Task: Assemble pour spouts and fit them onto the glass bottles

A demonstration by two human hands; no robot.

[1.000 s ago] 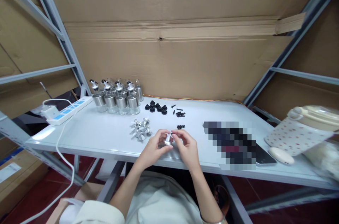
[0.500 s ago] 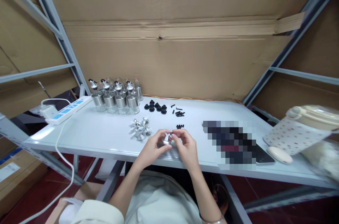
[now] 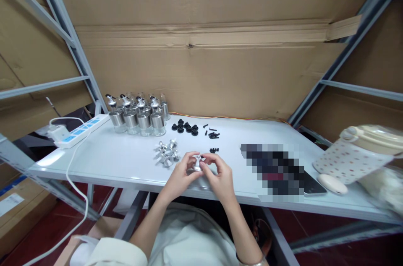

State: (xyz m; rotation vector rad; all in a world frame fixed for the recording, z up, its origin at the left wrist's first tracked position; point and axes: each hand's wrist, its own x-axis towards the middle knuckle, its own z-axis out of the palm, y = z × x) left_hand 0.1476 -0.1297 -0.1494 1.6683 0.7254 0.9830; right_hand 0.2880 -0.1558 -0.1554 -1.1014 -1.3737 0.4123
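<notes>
Near the table's front edge, my left hand is closed around a silver pourer top, its flared base low between the fingers. My right hand pinches a small black plastic piece against the upper end of that top. Fingers partly cover both parts, so how they join cannot be made out. Several like silver pourer tops lie heaped to the left of my hands. Just beyond my right fingers sits a little group of black plugs.
Glass bottles with steel sleeves stand at the back left, some topped with pourers. Black stoppers and thin black levers lie mid-table. A power strip is far left; a blurred patch and a spotted container are right.
My right hand has shifted slightly left and turned with the black piece at the pourer top's upper end. My left hand keeps its hold, almost unmoved.
</notes>
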